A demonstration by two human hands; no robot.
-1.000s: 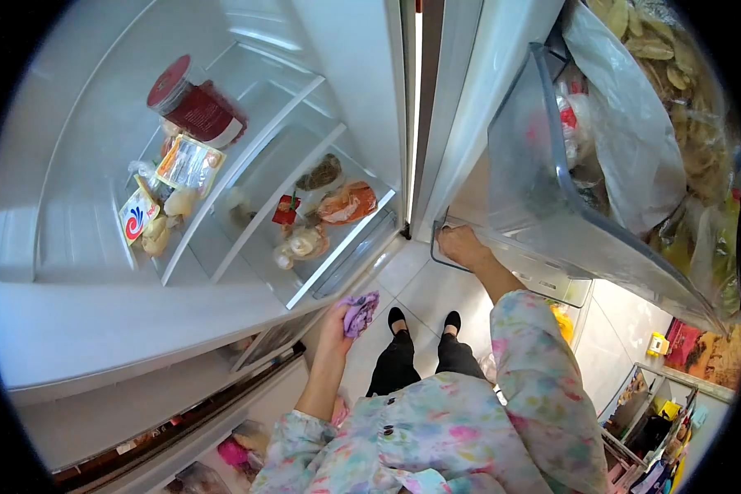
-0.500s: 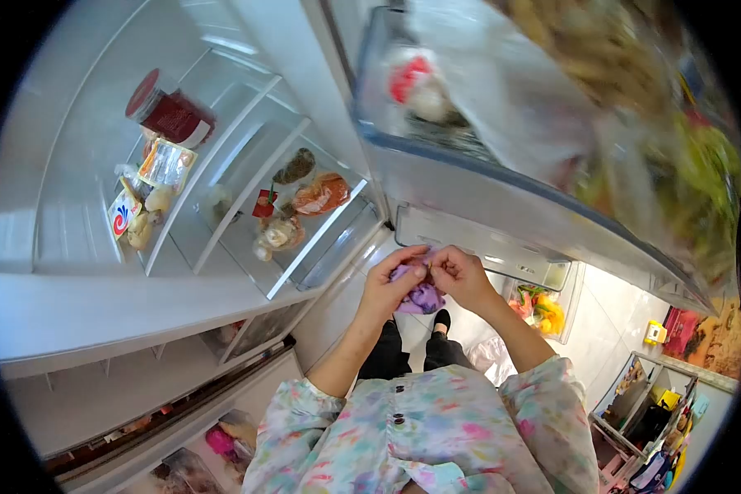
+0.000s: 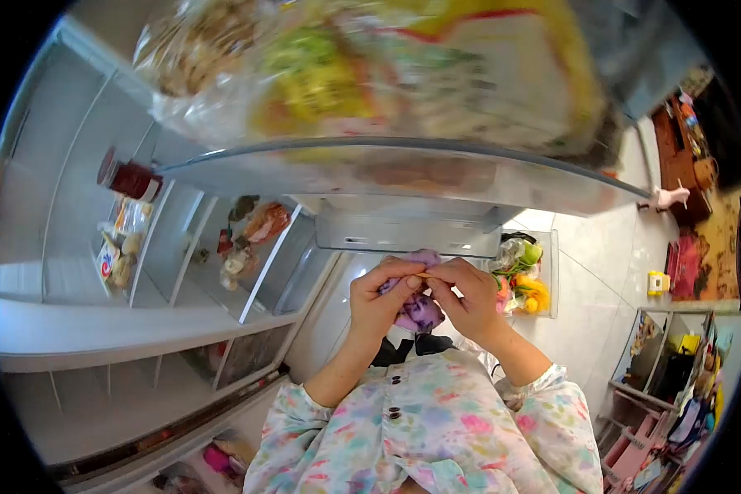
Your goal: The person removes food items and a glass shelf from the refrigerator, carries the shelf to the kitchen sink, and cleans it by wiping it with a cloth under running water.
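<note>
Low in front of my body, both hands meet at a small purple bag (image 3: 421, 314) with dark blotches, which looks filled and hangs below the fingers. My left hand (image 3: 376, 298) is closed on its gathered neck from the left. From the other side my right hand (image 3: 471, 303) pinches the same spot with thumb and fingers. A thin yellowish strip (image 3: 425, 277), perhaps a band, runs between the two thumbs. The fingers partly cover the bag's top, and I cannot make out its contents.
An open fridge door shelf (image 3: 387, 148) packed with plastic bags crosses above my hands. Left are fridge shelves (image 3: 74, 317) with a red-lidded jar (image 3: 132, 179) and bagged food. On the floor stands a bin of vegetables (image 3: 556, 280); a cluttered rack (image 3: 634, 395) is farther right.
My view has swung to the right, so the door shelf now spans the top and more floor shows. Both hands stay on the purple bag; the yellowish strip is now plainer between them.
</note>
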